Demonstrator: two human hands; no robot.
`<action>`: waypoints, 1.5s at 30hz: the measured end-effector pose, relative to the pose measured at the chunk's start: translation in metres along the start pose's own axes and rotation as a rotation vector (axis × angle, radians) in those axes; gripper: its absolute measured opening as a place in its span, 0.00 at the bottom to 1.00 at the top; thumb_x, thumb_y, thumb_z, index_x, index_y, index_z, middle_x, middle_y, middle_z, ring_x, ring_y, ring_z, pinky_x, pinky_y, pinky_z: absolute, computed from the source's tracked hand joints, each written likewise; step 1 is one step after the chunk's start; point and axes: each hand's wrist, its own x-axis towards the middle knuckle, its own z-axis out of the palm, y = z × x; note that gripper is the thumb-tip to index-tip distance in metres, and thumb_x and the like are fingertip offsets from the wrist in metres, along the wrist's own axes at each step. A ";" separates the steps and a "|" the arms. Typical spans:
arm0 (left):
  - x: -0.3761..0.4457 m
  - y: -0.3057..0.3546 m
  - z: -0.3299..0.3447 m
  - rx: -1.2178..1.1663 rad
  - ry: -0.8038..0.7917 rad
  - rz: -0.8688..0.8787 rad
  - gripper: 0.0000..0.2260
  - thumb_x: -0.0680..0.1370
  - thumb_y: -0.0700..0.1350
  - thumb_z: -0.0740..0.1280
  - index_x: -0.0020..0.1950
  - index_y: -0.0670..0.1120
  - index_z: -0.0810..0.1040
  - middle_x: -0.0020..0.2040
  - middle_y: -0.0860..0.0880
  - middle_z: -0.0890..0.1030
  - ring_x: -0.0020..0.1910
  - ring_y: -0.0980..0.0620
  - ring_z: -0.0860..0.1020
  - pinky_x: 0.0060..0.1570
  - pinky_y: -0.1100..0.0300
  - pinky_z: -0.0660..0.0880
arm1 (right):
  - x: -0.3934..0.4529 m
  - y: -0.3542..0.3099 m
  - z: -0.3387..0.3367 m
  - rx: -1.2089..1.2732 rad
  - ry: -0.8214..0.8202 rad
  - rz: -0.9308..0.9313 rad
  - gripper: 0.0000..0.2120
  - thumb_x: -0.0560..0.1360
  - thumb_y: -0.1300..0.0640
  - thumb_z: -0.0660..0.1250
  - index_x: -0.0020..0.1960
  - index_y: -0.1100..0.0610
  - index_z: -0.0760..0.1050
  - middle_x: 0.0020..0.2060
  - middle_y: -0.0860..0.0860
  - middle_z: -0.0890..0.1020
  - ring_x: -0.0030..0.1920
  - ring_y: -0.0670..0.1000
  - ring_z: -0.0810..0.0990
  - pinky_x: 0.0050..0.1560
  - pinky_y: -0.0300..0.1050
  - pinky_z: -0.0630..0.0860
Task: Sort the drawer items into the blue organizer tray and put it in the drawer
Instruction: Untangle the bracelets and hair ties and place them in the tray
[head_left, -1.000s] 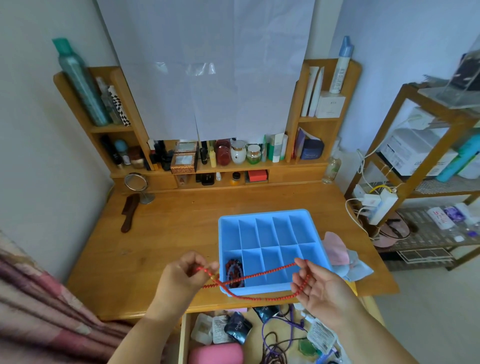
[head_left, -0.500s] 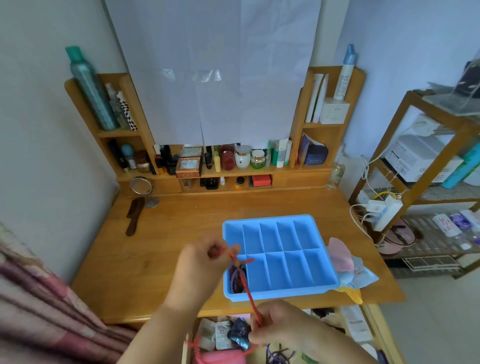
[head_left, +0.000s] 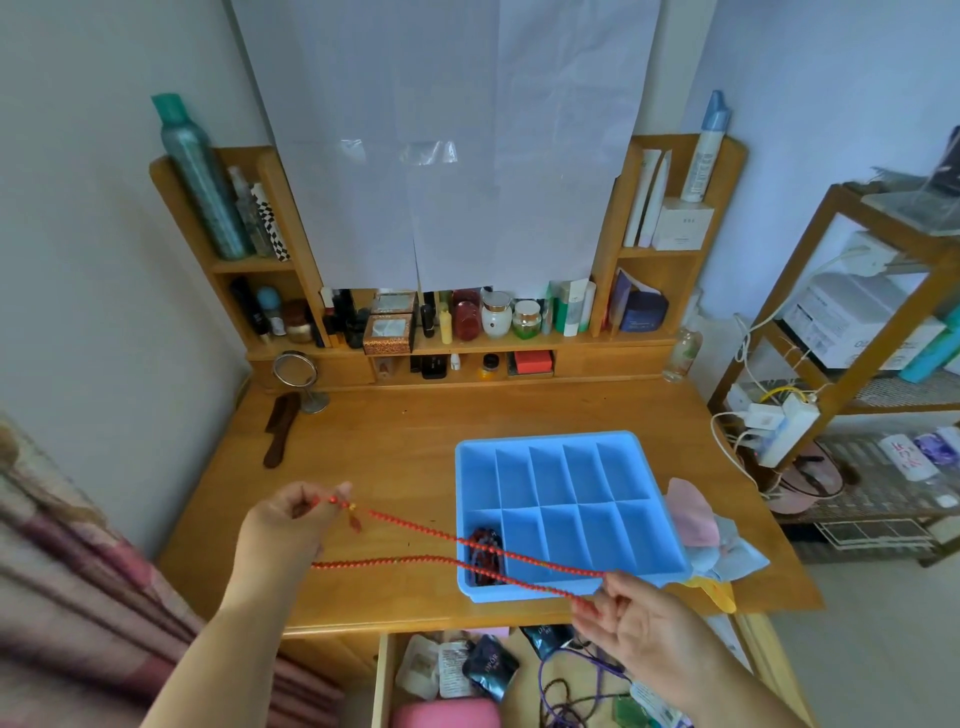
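A: Two hands up, one red bead string (head_left: 457, 558) stretched between them, doubled into two strands.

B: Left hand?

A: Left hand (head_left: 288, 525) over the desk's (head_left: 384, 457) front-left part, fingers curled, thumb and forefinger pinching the strand end with a small red tassel hanging just below the pinch.

B: Right?

A: Right hand (head_left: 641, 631) at the desk's front edge, above the open drawer (head_left: 382, 675), fingertips pinching the other end of the beads. Palm faces up, remaining fingers loosely bent.

B: Tray location?

A: Blue organizer tray (head_left: 566, 512) sits on the desk toward the front-right, its near rim close to the front edge. Ten compartments, two rows of five.

B: Anything in it?

A: Dark beaded item (head_left: 485, 545) in the near-left compartment. The other compartments show only blue. The red strands cross in front of that near-left corner; cannot tell if they touch the rim.

B: Drawer contents?

A: Pink case (head_left: 447, 714) at the bottom, dark sachets (head_left: 488, 667), white packets (head_left: 436, 667), purple cord (head_left: 561, 691) tangled to the right. Partly hidden by the right hand.

B: Other desk stuff?

A: Pink and pale cloth pouches (head_left: 696, 525) touching the tray's right side. Dark comb (head_left: 280, 428) and a small round mirror (head_left: 296, 371) at the back-left. Shelf of bottles and jars (head_left: 493, 317) along the back edge.
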 end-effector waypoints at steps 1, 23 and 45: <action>-0.002 -0.002 0.003 -0.008 0.004 -0.002 0.13 0.73 0.51 0.71 0.36 0.44 0.76 0.25 0.48 0.70 0.26 0.52 0.66 0.31 0.60 0.65 | 0.002 -0.003 0.005 0.058 0.016 -0.033 0.21 0.50 0.61 0.83 0.33 0.62 0.73 0.29 0.57 0.74 0.45 0.61 0.79 0.61 0.61 0.70; -0.031 0.023 0.037 0.426 -0.108 0.645 0.09 0.71 0.43 0.73 0.34 0.49 0.75 0.31 0.55 0.73 0.30 0.54 0.69 0.26 0.65 0.66 | 0.008 -0.057 0.080 -0.224 0.072 -0.320 0.06 0.76 0.58 0.62 0.45 0.59 0.76 0.33 0.53 0.75 0.32 0.50 0.71 0.36 0.42 0.68; -0.024 0.031 0.084 0.131 -0.421 0.050 0.08 0.73 0.37 0.68 0.46 0.51 0.80 0.44 0.44 0.84 0.38 0.51 0.78 0.37 0.57 0.73 | -0.008 -0.057 0.104 -0.954 0.042 -0.216 0.11 0.69 0.68 0.62 0.45 0.59 0.80 0.22 0.50 0.68 0.27 0.49 0.72 0.41 0.44 0.74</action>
